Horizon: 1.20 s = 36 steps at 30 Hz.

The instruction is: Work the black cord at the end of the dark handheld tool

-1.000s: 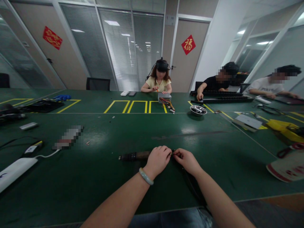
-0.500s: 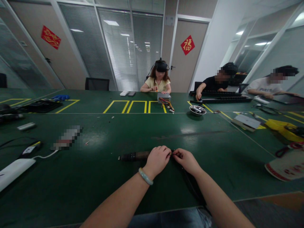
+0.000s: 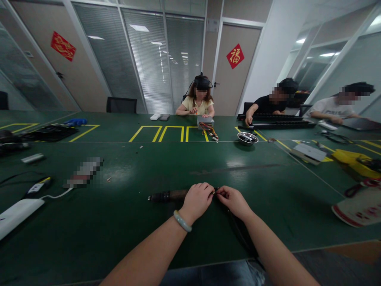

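Note:
A dark, tube-shaped power screwdriver [image 3: 170, 196] lies on the green table [image 3: 119, 230], its narrow tip pointing left. My left hand [image 3: 200, 200] is closed over its rear end and hides that part. Close by, my right hand [image 3: 233, 201] is shut in a pinch at the tool's back, where the black cable [image 3: 240, 231] begins. A small brass-coloured spot shows between the fingertips of both hands; the joint itself is mostly covered. From there the cable drops toward the table's front edge under my right forearm.
A metal bowl [image 3: 247, 138] with dark bits stands beyond my hands, near a grey box with coloured wires [image 3: 206, 121]. To the left are a white power strip [image 3: 22, 214] and a blurred device. A white bag [image 3: 358, 206] stands right. Several people work across the table.
My hands and the screwdriver stay where they were. At the far right, a person's flat dark panel has tipped lower.

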Each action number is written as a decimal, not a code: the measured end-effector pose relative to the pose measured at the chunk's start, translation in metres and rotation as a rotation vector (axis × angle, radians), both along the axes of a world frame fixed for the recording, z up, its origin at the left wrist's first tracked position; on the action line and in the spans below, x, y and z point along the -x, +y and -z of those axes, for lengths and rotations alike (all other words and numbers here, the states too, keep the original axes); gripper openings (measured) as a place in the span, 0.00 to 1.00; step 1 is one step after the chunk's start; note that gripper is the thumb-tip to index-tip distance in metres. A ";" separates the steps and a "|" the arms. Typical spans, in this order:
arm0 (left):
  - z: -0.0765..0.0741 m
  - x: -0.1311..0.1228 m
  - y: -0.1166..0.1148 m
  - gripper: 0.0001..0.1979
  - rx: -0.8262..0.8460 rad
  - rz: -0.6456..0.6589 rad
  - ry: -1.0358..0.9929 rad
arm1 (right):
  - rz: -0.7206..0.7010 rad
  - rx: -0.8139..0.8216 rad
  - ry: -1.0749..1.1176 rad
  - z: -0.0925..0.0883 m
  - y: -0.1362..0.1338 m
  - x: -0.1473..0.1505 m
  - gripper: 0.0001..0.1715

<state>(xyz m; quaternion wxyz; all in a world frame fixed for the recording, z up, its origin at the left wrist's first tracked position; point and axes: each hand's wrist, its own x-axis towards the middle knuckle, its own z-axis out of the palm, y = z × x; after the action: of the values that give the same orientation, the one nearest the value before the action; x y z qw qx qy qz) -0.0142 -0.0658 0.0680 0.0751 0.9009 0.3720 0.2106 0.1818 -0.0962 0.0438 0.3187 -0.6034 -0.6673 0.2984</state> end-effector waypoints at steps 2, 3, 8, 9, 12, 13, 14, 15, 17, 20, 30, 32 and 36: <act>0.000 0.000 0.000 0.06 0.003 -0.001 0.001 | -0.005 -0.002 0.005 0.000 0.000 0.000 0.09; 0.000 0.000 0.000 0.06 0.004 0.000 0.001 | -0.007 -0.002 0.009 0.000 0.000 0.000 0.09; 0.000 0.000 0.000 0.06 0.000 -0.003 -0.001 | -0.011 -0.007 0.002 0.001 0.000 -0.001 0.08; 0.000 0.000 0.000 0.06 -0.002 -0.003 0.000 | -0.009 -0.012 -0.002 0.002 0.000 -0.001 0.08; 0.001 0.000 0.000 0.05 -0.007 -0.003 0.006 | 0.001 -0.022 -0.004 0.003 0.001 -0.001 0.08; 0.001 0.000 0.000 0.05 -0.008 -0.004 0.009 | 0.003 -0.022 -0.001 0.003 0.001 -0.001 0.08; 0.002 0.000 0.000 0.06 -0.010 -0.006 0.013 | 0.002 -0.022 0.003 0.003 0.001 -0.001 0.08; 0.002 0.000 0.000 0.06 -0.011 -0.009 0.018 | 0.002 -0.023 0.006 0.003 0.001 -0.001 0.08; 0.002 0.000 0.000 0.06 -0.012 -0.012 0.025 | 0.002 -0.024 0.008 0.002 0.001 -0.001 0.08; 0.002 0.000 0.000 0.06 -0.011 -0.008 0.023 | 0.001 -0.019 0.000 0.001 0.001 -0.001 0.08; 0.003 0.000 0.001 0.06 -0.013 -0.003 0.006 | 0.003 -0.009 -0.008 0.000 0.000 0.000 0.08; 0.003 0.000 0.001 0.06 -0.015 -0.003 0.003 | 0.000 -0.010 -0.005 0.000 0.000 0.000 0.08; 0.003 0.000 0.000 0.07 -0.016 -0.002 0.008 | -0.007 -0.004 0.005 0.001 0.001 -0.001 0.08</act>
<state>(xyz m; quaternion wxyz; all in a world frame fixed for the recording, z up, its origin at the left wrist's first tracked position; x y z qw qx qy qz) -0.0141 -0.0653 0.0651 0.0661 0.9020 0.3713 0.2102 0.1829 -0.0957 0.0424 0.3207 -0.5994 -0.6693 0.2999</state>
